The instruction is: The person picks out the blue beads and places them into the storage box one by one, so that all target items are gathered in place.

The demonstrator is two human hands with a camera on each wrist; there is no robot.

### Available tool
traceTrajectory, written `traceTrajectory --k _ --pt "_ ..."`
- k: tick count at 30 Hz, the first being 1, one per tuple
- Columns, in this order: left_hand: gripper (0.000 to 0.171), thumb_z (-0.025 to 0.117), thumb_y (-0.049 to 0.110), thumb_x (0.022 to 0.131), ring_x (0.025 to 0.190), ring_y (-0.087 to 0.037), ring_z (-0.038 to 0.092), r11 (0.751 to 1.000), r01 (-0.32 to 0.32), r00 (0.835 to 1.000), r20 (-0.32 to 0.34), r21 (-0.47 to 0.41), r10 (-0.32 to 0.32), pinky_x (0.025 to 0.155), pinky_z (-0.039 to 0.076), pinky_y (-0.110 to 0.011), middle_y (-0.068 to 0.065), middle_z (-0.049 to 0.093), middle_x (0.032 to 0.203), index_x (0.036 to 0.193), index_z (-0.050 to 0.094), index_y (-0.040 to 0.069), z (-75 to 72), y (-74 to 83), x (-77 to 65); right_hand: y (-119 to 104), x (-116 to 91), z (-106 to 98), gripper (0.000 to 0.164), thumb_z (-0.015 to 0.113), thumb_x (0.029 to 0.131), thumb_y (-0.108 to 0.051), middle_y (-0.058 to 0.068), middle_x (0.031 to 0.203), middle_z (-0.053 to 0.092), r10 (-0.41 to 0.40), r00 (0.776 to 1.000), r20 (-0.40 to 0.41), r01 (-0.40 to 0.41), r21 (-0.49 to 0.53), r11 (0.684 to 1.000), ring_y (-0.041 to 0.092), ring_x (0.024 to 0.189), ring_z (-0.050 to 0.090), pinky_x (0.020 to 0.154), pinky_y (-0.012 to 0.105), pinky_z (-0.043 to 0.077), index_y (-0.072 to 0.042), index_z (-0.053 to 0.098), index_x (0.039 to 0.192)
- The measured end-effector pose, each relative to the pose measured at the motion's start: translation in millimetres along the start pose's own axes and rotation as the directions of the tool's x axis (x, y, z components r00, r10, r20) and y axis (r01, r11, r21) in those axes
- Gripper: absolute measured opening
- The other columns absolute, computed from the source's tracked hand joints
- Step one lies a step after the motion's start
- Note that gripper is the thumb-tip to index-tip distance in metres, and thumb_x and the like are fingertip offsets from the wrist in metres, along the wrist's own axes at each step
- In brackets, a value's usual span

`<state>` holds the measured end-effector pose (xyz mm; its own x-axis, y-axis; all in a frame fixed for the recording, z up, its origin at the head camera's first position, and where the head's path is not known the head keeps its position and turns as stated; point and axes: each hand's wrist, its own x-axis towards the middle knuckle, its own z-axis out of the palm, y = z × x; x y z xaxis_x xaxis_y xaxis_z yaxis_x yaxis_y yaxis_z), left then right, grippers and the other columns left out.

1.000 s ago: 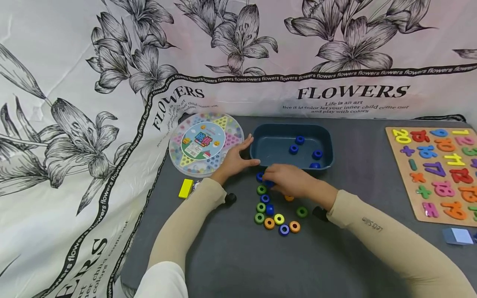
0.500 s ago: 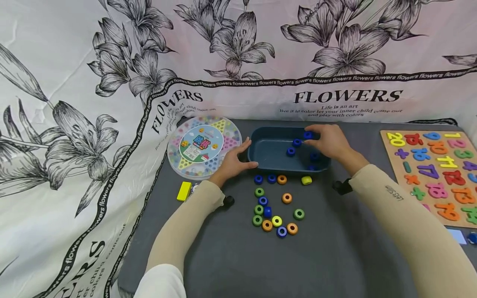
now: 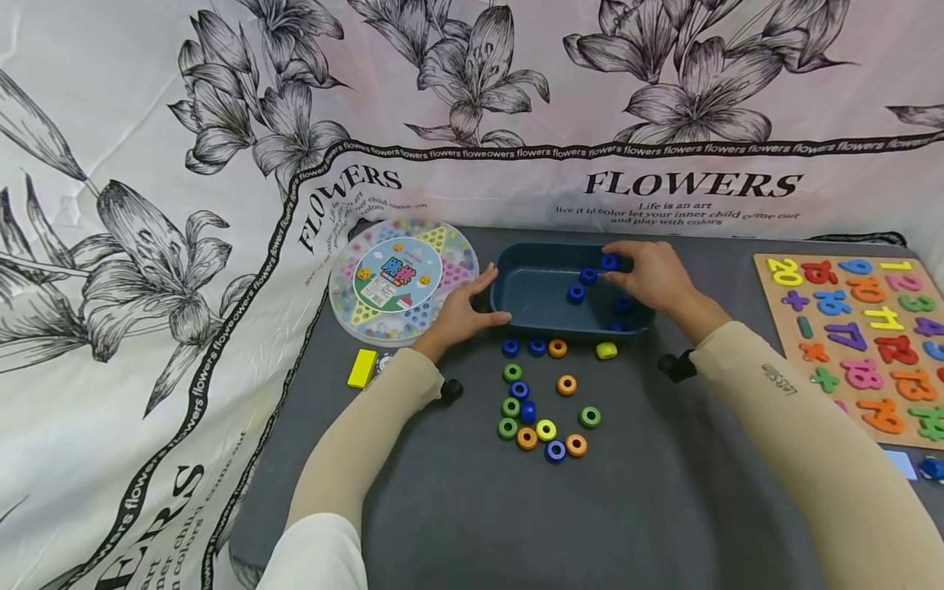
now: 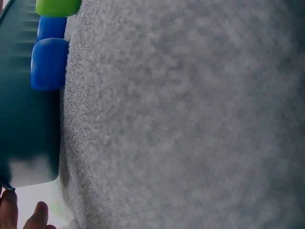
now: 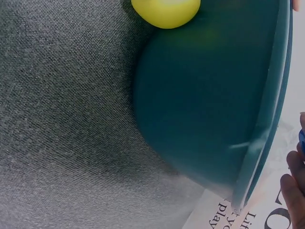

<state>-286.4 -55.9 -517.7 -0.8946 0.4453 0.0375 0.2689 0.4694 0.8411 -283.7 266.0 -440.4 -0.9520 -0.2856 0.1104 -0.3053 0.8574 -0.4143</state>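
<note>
My right hand point(image 3: 652, 279) reaches over the right end of the dark teal tray point(image 3: 527, 295) and pinches a blue ring bead point(image 3: 610, 262) between thumb and fingertips. A bit of that bead point(image 5: 302, 138) also shows at the right edge of the right wrist view. Several other blue beads point(image 3: 576, 292) lie in the tray, some in the hand's shadow. At the tray's left end my left hand point(image 3: 460, 315) rests with thumb and fingers spread against the rim. Loose green beads point(image 3: 589, 417), orange beads point(image 3: 566, 385), yellow beads point(image 3: 546, 430) and blue beads point(image 3: 555, 451) lie before the tray.
A round Chinese checkers board point(image 3: 401, 283) lies left of the tray, with a yellow block point(image 3: 361, 368) in front of it. The wooden number board point(image 3: 855, 344) is at the right. Floral sheeting point(image 3: 472, 192) hangs behind the grey tabletop point(image 3: 472, 516).
My right hand has left the beads in front of the tray and moved up and right over it with a blue bead. For the last half second it barely moves. The left hand stays at the rim.
</note>
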Motion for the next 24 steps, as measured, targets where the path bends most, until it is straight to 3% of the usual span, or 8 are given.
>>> traceTrajectory --k 8,11,12,15,18,19,21,24 --pt "0.084 0.075 0.04 0.076 0.143 -0.01 0.017 1.0 0.012 1.0 -0.009 0.012 -0.012 0.117 0.018 -0.037 0.014 0.019 0.154 0.146 0.032 0.021 0.6 -1.6 0.7 -1.8 -1.2 -2.8 0.044 0.069 0.083 -0.022 0.019 0.106 0.068 0.0 1.0 -0.02 0.001 0.005 1.0 0.017 0.041 0.035 0.051 0.032 0.032 -0.01 0.059 0.125" --pt "0.084 0.075 0.039 0.076 0.143 -0.01 0.017 1.0 0.012 1.0 -0.006 0.003 -0.012 0.117 0.018 -0.037 0.014 0.019 0.154 0.146 0.032 0.02 1.0 -1.6 0.6 -6.2 -4.6 -5.2 0.042 0.069 0.084 -0.021 0.018 0.109 0.067 -0.042 0.997 -0.061 0.042 -0.011 0.999 0.017 0.042 0.036 0.051 0.032 0.032 -0.011 0.059 0.124" --pt "0.084 0.075 0.038 0.076 0.143 -0.011 0.017 1.0 0.01 1.0 -0.006 -0.002 -0.01 0.117 0.018 -0.038 0.013 0.019 0.154 0.146 0.032 0.02 1.1 -1.6 0.6 -9.3 -6.3 -6.6 0.041 0.069 0.084 -0.019 0.017 0.109 0.067 -0.075 0.993 -0.089 0.074 -0.011 0.997 0.02 0.044 0.043 0.052 0.034 0.036 -0.011 0.06 0.123" --pt "0.084 0.075 0.037 0.077 0.144 -0.014 0.018 1.0 0.001 1.0 -0.006 -0.013 -0.001 0.117 0.019 -0.039 0.01 0.02 0.155 0.146 0.032 0.019 1.0 -1.1 1.2 -21.6 -12.1 -12.1 0.037 0.07 0.083 -0.014 0.016 0.114 0.066 -0.212 0.956 -0.201 0.211 -0.028 0.977 0.027 0.067 0.063 0.064 0.04 0.049 -0.008 0.063 0.119" --pt "0.084 0.075 0.037 0.077 0.144 -0.015 0.018 1.0 -0.005 1.0 -0.006 -0.014 0.005 0.117 0.019 -0.039 0.01 0.02 0.154 0.146 0.032 0.019 0.6 -1.3 2.0 -39.0 -18.2 -18.9 0.033 0.071 0.081 -0.009 0.016 0.113 0.067 -0.334 0.896 -0.292 0.333 -0.055 0.941 0.03 0.095 0.066 0.077 0.045 0.052 -0.005 0.065 0.113" --pt "0.084 0.075 0.037 0.077 0.144 -0.014 0.018 1.0 -0.006 1.0 -0.005 -0.013 0.006 0.117 0.019 -0.039 0.011 0.02 0.154 0.146 0.032 0.019 0.5 -1.5 2.1 -45.0 -20.4 -20.4 0.032 0.071 0.081 -0.008 0.015 0.111 0.068 -0.365 0.88 -0.303 0.364 -0.063 0.929 0.03 0.094 0.066 0.076 0.045 0.052 -0.004 0.066 0.112" --pt "0.084 0.075 0.038 0.076 0.144 -0.012 0.018 1.0 -0.003 1.0 -0.004 -0.009 0.003 0.117 0.019 -0.037 0.014 0.02 0.153 0.146 0.031 0.021 0.4 -2.2 1.9 -56.7 -25.6 -20.1 0.029 0.071 0.081 -0.009 0.014 0.105 0.069 -0.405 0.87 -0.279 0.404 -0.065 0.912 0.028 0.09 0.067 0.073 0.043 0.053 -0.004 0.067 0.109" --pt "0.084 0.075 0.038 0.076 0.143 -0.011 0.018 1.0 -0.004 1.0 -0.004 -0.008 0.004 0.117 0.019 -0.037 0.014 0.02 0.153 0.146 0.032 0.02 1.2 -2.1 1.4 -71.6 -36.9 -7.9 0.024 0.07 0.082 -0.013 0.009 0.1 0.071 -0.465 0.878 -0.114 0.464 -0.04 0.885 0.022 0.085 0.067 0.071 0.038 0.054 -0.007 0.068 0.106"
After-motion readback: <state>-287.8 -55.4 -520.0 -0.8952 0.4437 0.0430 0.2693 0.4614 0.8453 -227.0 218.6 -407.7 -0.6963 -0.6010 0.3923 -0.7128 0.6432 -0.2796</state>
